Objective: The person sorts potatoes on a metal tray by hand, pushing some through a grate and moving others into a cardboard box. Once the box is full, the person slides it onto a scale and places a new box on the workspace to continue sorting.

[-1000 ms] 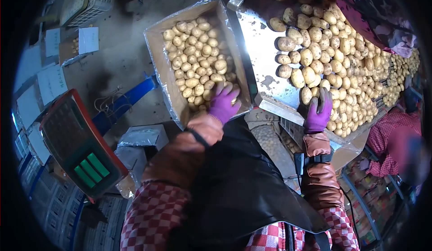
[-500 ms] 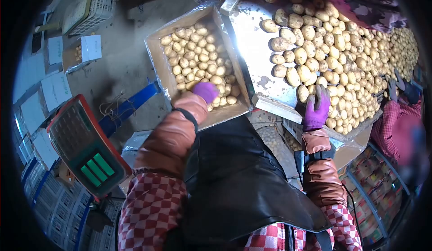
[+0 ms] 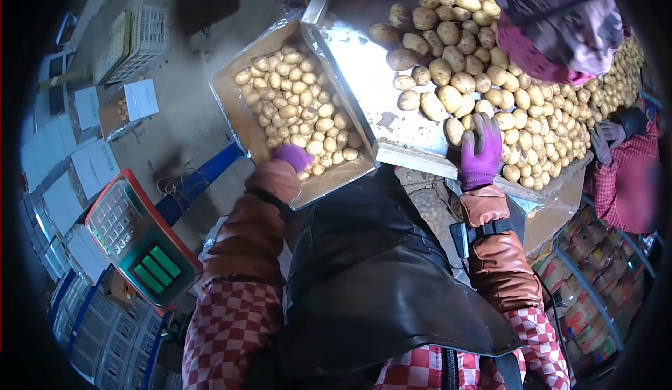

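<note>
My left hand [image 3: 292, 158], in a purple glove, is down at the near side of a cardboard box [image 3: 361, 169], against the potatoes [image 3: 297, 103] inside. Its fingers are blurred and turned away, so their hold is hidden. To the right, my right hand [image 3: 481, 153], gloved in purple with greyish fingertips, rests with fingers stretched out at the near edge of a heap of potatoes [image 3: 521, 121]. That heap lies on a metal sorting table [image 3: 402, 135], whose left side adjoins the box.
A scale display [image 3: 143, 239] with green digits stands at the left on a blue post. Another person in patterned clothing [image 3: 560, 26] leans over the heap; a co-worker's gloved hands [image 3: 605, 140] are at the far right. Crates [image 3: 143, 37] and a small carton [image 3: 115, 117] sit on the floor.
The view has shifted, and the box and table appear farther left. The person across the heap leans further in. Both my hands remain at the box and the heap's edge.
</note>
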`<move>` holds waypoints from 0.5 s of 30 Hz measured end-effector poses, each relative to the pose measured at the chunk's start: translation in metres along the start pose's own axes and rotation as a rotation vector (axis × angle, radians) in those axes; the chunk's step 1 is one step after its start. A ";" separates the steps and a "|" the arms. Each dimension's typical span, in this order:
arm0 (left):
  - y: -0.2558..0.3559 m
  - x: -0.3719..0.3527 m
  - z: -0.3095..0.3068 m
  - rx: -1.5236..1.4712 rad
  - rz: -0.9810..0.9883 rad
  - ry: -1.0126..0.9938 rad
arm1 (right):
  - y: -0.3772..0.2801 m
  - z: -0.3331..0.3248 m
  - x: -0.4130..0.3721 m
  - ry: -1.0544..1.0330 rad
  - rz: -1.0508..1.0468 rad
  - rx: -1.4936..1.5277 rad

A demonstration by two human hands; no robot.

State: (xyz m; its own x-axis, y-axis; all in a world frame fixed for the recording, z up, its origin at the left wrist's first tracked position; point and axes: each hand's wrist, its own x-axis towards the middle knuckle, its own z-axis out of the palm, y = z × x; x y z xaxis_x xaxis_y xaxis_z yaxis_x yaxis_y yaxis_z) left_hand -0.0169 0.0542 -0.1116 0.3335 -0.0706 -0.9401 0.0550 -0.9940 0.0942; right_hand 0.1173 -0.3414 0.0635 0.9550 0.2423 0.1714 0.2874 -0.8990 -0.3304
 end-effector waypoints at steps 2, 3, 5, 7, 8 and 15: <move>0.026 0.008 0.023 0.164 0.306 0.019 | 0.003 0.002 -0.001 0.018 -0.017 0.001; 0.034 0.006 0.022 0.231 0.470 0.139 | 0.002 0.002 -0.001 0.035 -0.026 0.004; 0.043 0.018 0.002 0.252 0.383 0.090 | 0.000 0.001 -0.001 0.058 -0.033 0.009; 0.029 0.033 -0.027 -0.028 0.098 0.277 | 0.001 0.003 -0.002 0.066 -0.045 0.038; 0.009 0.049 -0.012 -0.099 0.082 0.760 | 0.007 0.007 -0.004 0.093 -0.063 0.059; -0.014 -0.062 -0.075 -0.795 -0.068 0.943 | -0.010 -0.016 -0.001 0.056 -0.062 0.123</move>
State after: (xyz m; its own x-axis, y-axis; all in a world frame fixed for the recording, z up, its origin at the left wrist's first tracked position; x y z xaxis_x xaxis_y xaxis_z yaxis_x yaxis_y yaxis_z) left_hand 0.0327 0.0791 -0.0303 0.8374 0.3949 -0.3780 0.5458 -0.6432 0.5371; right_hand 0.1123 -0.3380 0.0812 0.9306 0.2717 0.2454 0.3555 -0.8305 -0.4287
